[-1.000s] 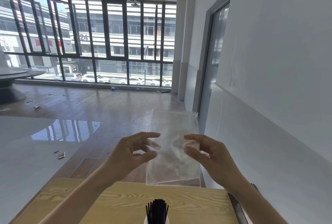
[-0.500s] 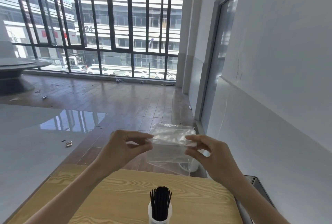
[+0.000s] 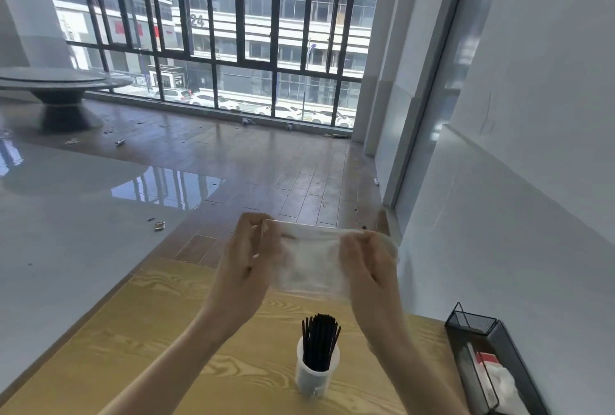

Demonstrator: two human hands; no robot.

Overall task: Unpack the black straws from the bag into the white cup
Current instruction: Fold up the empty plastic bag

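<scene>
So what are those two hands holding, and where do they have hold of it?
A clear plastic bag, folded and empty-looking, held above the table. The left hand grips its left end, the right hand its right end.

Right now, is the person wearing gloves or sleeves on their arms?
No. The left hand and right hand are bare, no gloves. Both forearms are bare too, with no sleeves, watch or bracelet in view. No rings can be made out.
</scene>
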